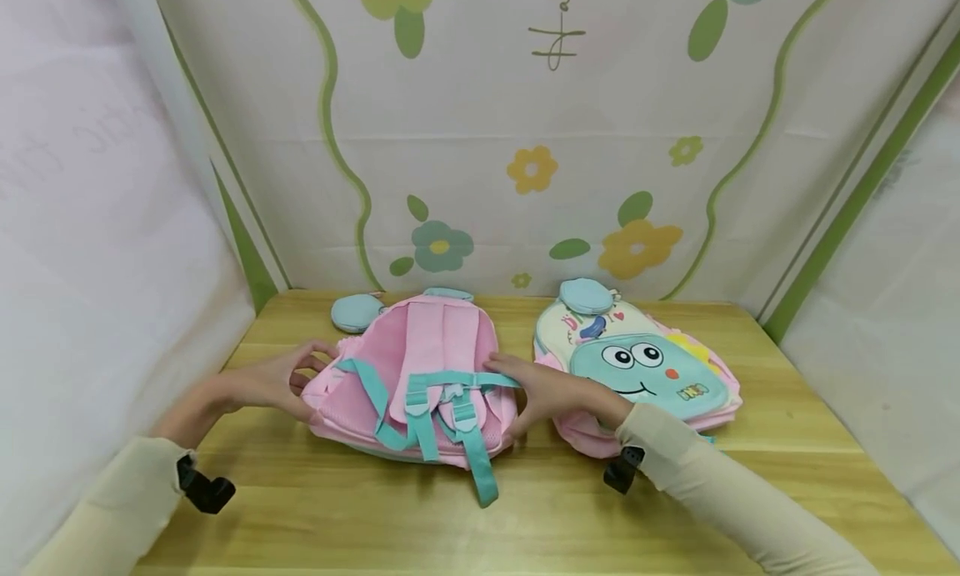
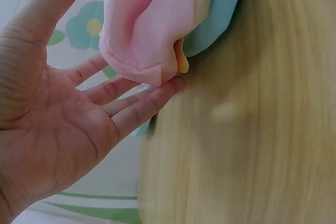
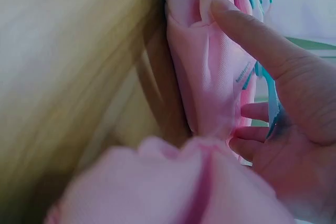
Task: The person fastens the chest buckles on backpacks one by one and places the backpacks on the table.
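A pink backpack point(image 1: 442, 334) lies on the wooden table with its back panel and teal-edged straps facing up. At its left side, my left hand point(image 1: 281, 380) spreads thumb and fingers along the edge. In the left wrist view, extended fingertips point(image 2: 176, 83) touch the pink fabric point(image 2: 152, 30). My right hand point(image 1: 551, 393) spans the right side, fingers near the upper edge and thumb lower down. A teal strap point(image 1: 495, 379) runs to that hand. In the right wrist view, the thumb point(image 3: 252, 35) lies against the side fabric point(image 3: 210, 72), with the other fingers partly hidden behind it.
A second backpack point(image 1: 555, 326), cream and pink with a teal smiling-face pocket point(image 1: 652, 384), lies to the right, partly behind my right forearm. Round light-blue pouches point(image 1: 357, 313) sit by each bag's top. Printed fabric walls point(image 1: 480, 101) surround the wooden table point(image 1: 375, 518).
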`<state>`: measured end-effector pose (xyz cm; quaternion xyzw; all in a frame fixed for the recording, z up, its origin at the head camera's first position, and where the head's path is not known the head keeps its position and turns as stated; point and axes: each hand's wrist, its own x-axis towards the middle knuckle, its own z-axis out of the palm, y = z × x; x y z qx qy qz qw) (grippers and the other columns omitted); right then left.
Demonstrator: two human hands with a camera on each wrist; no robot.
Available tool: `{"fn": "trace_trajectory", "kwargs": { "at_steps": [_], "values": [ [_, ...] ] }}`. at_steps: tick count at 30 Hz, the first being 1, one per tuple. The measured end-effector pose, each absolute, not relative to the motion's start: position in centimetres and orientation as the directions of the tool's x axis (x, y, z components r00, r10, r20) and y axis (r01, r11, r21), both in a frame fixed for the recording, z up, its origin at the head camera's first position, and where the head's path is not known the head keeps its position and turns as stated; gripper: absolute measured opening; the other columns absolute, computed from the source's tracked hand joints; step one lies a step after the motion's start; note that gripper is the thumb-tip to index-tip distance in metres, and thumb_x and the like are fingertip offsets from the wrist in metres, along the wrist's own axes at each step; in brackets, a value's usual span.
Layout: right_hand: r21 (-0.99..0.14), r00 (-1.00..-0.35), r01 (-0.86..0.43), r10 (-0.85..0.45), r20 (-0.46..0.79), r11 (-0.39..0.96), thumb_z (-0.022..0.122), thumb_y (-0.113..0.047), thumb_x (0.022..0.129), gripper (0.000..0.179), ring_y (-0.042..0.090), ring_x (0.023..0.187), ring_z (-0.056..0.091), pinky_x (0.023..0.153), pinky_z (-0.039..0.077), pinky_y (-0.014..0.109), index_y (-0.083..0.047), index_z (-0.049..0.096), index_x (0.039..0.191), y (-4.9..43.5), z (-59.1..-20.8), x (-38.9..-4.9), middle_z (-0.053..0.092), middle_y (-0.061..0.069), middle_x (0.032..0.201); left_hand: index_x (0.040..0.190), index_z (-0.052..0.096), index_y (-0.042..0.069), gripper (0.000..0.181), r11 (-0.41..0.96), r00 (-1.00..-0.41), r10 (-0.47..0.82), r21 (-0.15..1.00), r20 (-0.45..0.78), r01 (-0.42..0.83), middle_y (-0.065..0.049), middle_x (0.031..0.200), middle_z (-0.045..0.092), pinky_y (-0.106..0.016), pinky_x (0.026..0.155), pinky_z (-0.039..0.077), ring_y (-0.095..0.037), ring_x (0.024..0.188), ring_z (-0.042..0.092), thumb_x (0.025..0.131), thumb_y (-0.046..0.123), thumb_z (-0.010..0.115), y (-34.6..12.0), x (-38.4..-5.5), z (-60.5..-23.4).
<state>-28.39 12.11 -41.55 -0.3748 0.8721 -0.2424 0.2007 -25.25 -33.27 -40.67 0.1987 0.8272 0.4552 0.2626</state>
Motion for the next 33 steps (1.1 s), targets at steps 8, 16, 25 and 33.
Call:
{"fn": "trace_trajectory", "kwargs": {
  "at_steps": [8, 16, 25, 33],
  "values": [
    [-0.514, -0.635, -0.581, -0.746, -0.199, 0.632, 0.093, -0.044, 0.071, 0.115, 0.034, 0.156, 0.023, 0.123, 0.026, 0.054, -0.008, 0.030, 0.160, 12.7, -40.4, -29.3, 0.022, 0.013, 0.169, 0.143, 0.024, 0.007, 0.096, 0.567, -0.809, 0.536, 0.813, -0.241, 0.134, -0.023, 0.135, 0.045, -0.039, 0.095, 0.049, -0.031, 0.119, 0.054, 0.074, 0.020, 0.090, -31.7, -24.8, -41.2],
    [-0.514, -0.630, -0.575, -0.746, -0.217, 0.636, 0.095, -0.039, 0.068, 0.116, 0.037, 0.156, 0.022, 0.123, 0.025, 0.055, -0.006, 0.032, 0.159, 13.3, -40.2, -30.5, 0.023, 0.014, 0.169, 0.138, 0.028, 0.005, 0.095, 0.587, -0.841, 0.516, 0.782, -0.163, 0.209, -0.023, 0.129, 0.049, -0.041, 0.093, 0.048, -0.030, 0.116, 0.054, 0.070, 0.021, 0.092, -30.0, -24.5, -42.0],
    [-0.534, -0.643, -0.558, -0.738, -0.205, 0.635, 0.096, -0.041, 0.067, 0.117, 0.035, 0.155, 0.024, 0.123, 0.026, 0.054, -0.005, 0.033, 0.159, 13.5, -41.1, -30.4, 0.027, 0.013, 0.168, 0.136, 0.030, 0.006, 0.094, 0.635, -0.857, 0.493, 0.734, -0.148, 0.239, -0.021, 0.128, 0.052, -0.043, 0.094, 0.047, -0.031, 0.118, 0.052, 0.068, 0.024, 0.094, -29.7, -24.3, -42.2],
    [-0.528, -0.652, -0.550, -0.728, -0.214, 0.648, 0.096, -0.042, 0.066, 0.115, 0.036, 0.154, 0.027, 0.122, 0.028, 0.055, -0.007, 0.036, 0.158, 13.3, -40.9, -30.4, 0.029, 0.013, 0.167, 0.140, 0.029, 0.005, 0.096, 0.657, -0.840, 0.502, 0.722, -0.207, 0.214, -0.023, 0.135, 0.049, -0.053, 0.102, 0.047, -0.036, 0.125, 0.051, 0.072, 0.028, 0.092, -30.0, -24.3, -41.0]
  ]
}}
